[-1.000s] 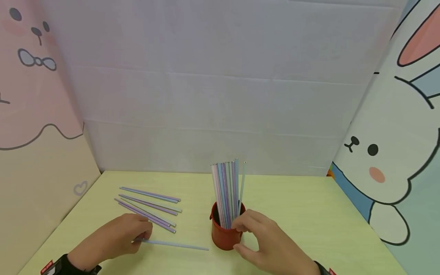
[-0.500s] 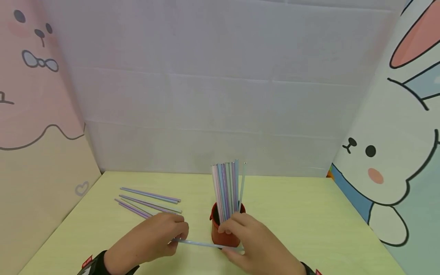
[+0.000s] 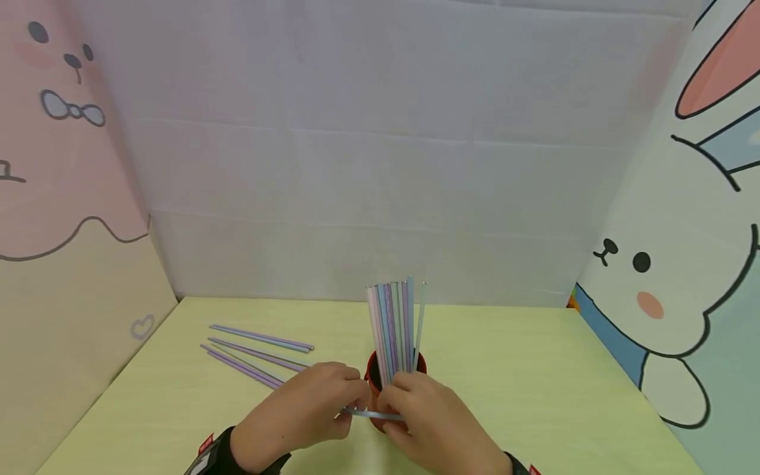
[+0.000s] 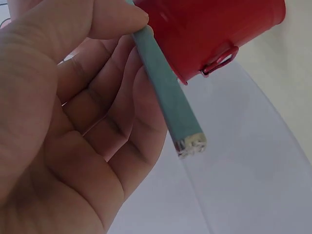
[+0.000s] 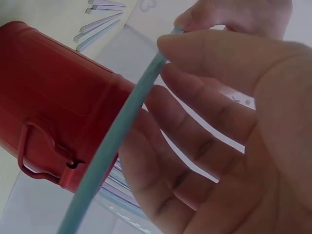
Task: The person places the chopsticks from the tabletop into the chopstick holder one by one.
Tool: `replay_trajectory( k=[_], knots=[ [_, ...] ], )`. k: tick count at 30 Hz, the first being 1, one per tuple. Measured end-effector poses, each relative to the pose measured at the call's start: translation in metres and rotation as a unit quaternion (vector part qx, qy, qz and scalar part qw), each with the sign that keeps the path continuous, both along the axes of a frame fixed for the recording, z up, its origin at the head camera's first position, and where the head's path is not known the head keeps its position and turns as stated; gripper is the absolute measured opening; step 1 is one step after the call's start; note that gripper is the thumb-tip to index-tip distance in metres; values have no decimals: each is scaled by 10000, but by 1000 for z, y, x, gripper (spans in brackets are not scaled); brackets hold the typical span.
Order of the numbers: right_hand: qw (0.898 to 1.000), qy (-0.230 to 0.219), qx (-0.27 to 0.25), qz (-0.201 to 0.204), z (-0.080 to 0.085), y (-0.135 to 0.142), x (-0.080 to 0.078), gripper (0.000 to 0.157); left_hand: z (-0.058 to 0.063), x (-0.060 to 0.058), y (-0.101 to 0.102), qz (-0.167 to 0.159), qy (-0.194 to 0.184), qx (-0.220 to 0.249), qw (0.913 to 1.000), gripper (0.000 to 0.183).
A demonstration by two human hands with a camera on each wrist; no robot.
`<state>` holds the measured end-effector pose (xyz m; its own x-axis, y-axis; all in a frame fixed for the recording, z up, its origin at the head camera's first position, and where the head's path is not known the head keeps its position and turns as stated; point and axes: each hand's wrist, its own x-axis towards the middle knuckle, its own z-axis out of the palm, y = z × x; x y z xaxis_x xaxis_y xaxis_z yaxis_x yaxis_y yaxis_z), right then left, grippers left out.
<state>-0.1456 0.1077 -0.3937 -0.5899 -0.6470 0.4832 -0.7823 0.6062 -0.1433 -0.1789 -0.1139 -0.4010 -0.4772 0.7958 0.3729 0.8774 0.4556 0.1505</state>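
Observation:
Both hands are close together in front of the small red bucket. My left hand pinches a thin, pale blue stick between thumb and fingers. In the left wrist view, this stick shows flat sides and a rough, silvery-white end. My right hand pinches the same stick farther right, and a long length sticks out past its fingers in the right wrist view. Pink, blue, purple and green sticks stand upright in the bucket. Its lower front is partly hidden by the hands.
Several loose sticks lie in small groups on the pale yellow table to the left. A red loop handle juts from the bucket's side. Cloth screens with cartoon prints enclose the back and sides.
My left hand has moved right with the pale blue stick, over to the bucket. My right hand has shifted slightly left and now pinches the stick too.

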Motion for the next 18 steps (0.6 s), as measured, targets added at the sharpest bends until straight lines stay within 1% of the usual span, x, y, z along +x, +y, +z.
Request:
replay_trajectory(
  k=[2,5,8,12,15,18],
  knots=[
    [10000,-11,71,-15,-1,1,0,22,0,1,4,-62,-100,124,9999,34],
    [9999,11,153,-36,-3,2,-1,24,0,2,7,-62,-206,211,9995,32],
    [9997,-18,241,-59,-3,2,-2,24,-3,2,8,-24,-171,231,9996,31],
    [9990,-143,413,-69,-3,2,-2,21,-6,3,8,12,-161,314,9994,31],
    [9988,-104,467,-97,-3,3,-3,21,-7,2,6,0,-282,448,9986,30],
    [9986,-56,501,-165,-2,5,-4,20,-7,1,2,28,-408,626,9972,25]
  ],
)
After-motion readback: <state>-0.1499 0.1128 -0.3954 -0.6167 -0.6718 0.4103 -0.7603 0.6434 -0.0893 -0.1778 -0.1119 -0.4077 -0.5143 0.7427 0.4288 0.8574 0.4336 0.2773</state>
